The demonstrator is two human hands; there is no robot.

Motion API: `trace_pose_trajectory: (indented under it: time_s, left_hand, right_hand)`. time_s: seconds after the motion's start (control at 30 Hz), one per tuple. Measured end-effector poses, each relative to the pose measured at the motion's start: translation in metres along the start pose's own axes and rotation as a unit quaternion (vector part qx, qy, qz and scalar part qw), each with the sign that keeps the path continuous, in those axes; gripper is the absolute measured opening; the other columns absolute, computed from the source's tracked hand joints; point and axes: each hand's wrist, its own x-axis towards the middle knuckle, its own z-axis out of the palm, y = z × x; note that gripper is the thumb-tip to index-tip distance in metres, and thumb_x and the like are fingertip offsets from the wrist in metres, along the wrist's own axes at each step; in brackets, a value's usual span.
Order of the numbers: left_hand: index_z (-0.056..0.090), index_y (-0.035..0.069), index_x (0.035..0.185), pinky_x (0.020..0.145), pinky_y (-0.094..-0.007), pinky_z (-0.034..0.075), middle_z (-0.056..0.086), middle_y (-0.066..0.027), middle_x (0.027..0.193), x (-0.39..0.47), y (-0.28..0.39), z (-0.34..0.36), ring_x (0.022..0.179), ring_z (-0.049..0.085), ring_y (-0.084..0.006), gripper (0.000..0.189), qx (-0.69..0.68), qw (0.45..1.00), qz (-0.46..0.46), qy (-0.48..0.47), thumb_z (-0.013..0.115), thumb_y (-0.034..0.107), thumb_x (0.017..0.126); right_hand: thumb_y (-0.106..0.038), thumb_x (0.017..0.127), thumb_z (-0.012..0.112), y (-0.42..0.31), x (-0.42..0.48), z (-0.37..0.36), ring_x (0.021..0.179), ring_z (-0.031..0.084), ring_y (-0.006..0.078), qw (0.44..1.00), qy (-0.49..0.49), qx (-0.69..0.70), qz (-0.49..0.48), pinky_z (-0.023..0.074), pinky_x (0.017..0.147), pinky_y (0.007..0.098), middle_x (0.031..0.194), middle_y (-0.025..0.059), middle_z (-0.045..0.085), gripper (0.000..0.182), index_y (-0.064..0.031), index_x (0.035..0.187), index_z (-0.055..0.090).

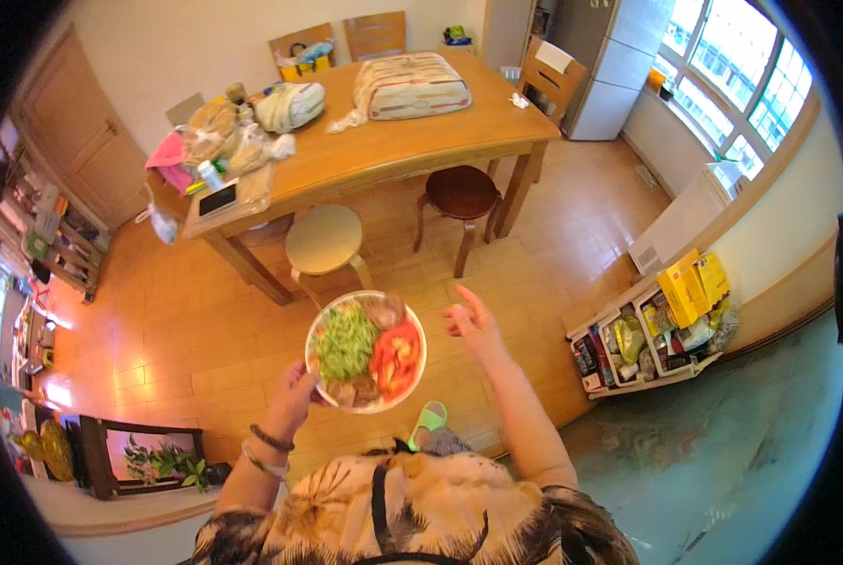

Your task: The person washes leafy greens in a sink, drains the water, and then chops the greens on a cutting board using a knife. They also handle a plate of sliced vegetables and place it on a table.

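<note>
My left hand [296, 397] grips the lower left rim of a round plate [422, 346], held out in front of my body above the floor. On the plate lie shredded green vegetable, likely cucumber [344, 342], red and orange tomato pieces [397, 360] at the right, and brown slices that look like meat [354, 390] at the bottom and top. My right hand [472, 325] is raised to the right of the plate, apart from it, with the index finger stretched out and the other fingers partly bent. It holds nothing.
A wooden table [322, 159] stands ahead, bearing a covered bundle [418, 92], plastic bags [227, 138] and a phone [218, 200]. A light stool [324, 239] and a dark stool [462, 192] stand at its near side. White storage bins [626, 349] are at the right.
</note>
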Motion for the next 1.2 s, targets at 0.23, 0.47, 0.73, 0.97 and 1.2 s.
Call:
trace_pose_trajectory:
  time_s: [0.23, 0.47, 0.73, 0.97, 1.2]
  left_hand:
    - [0.052, -0.002, 0.105, 0.049, -0.0251, 0.052, 0.063, -0.0118, 0.083, 0.204, 0.043, 0.043, 0.058, 0.061, -0.0165, 0.022, -0.011, 0.999, 0.03, -0.003, 0.046, 0.01, 0.088]
    - [0.05, -0.002, 0.102, 0.051, -0.0266, 0.054, 0.063, -0.013, 0.085, 0.426, 0.076, 0.1, 0.063, 0.064, -0.0193, 0.018, -0.001, 0.999, 0.032, -0.024, 0.043, 0.008, 0.089]
    - [0.046, 0.0, 0.104, 0.052, -0.0267, 0.054, 0.062, -0.0135, 0.087, 0.6, 0.072, 0.169, 0.063, 0.064, -0.0199, 0.016, 0.011, 1.0, -0.016, -0.024, 0.04, 0.008, 0.091]
    - [0.05, -0.001, 0.1, 0.061, -0.0282, 0.054, 0.062, -0.0125, 0.088, 0.626, 0.065, 0.19, 0.071, 0.064, -0.0195, 0.017, -0.084, 0.995, -0.03, -0.035, 0.044, 0.014, 0.093]
    - [0.055, 0.0, 0.094, 0.063, -0.0279, 0.053, 0.063, -0.0102, 0.083, 0.565, 0.031, 0.181, 0.071, 0.062, -0.0185, 0.021, -0.064, 0.983, -0.064, -0.159, 0.047, 0.019, 0.093]
  right_hand:
    - [-0.012, 0.089, 0.054, 0.037, 0.033, -0.141, 0.062, 0.054, 0.0098, 0.987, 0.107, -0.106, 0.052, 0.0453, 0.055, 0.0242, 0.074, 0.0058, 0.061, 0.023, 0.0026, 0.107, 0.056]
    - [-0.011, 0.09, 0.054, 0.095, -0.042, -0.218, 0.057, 0.055, 0.0107, 0.942, 0.319, -0.051, 0.089, 0.0442, 0.05, 0.0227, 0.074, 0.0065, 0.061, 0.016, -0.003, 0.103, 0.057]
    - [-0.011, 0.087, 0.056, 0.114, -0.169, -0.081, 0.058, 0.058, 0.0151, 0.807, 0.524, 0.026, 0.272, 0.0479, 0.048, 0.0275, 0.076, 0.01, 0.062, 0.02, -0.0009, 0.105, 0.055]
    - [-0.013, 0.084, 0.06, 0.15, -0.206, 0.013, 0.068, 0.063, 0.0148, 0.831, 0.437, -0.085, 0.334, 0.0501, 0.058, 0.0258, 0.08, 0.0101, 0.066, 0.027, 0.0007, 0.108, 0.058]
    - [-0.011, 0.084, 0.058, 0.167, -0.2, 0.082, 0.069, 0.061, 0.014, 0.799, 0.506, 0.024, 0.322, 0.0493, 0.059, 0.0253, 0.082, 0.0099, 0.064, 0.031, 0.0019, 0.112, 0.055]
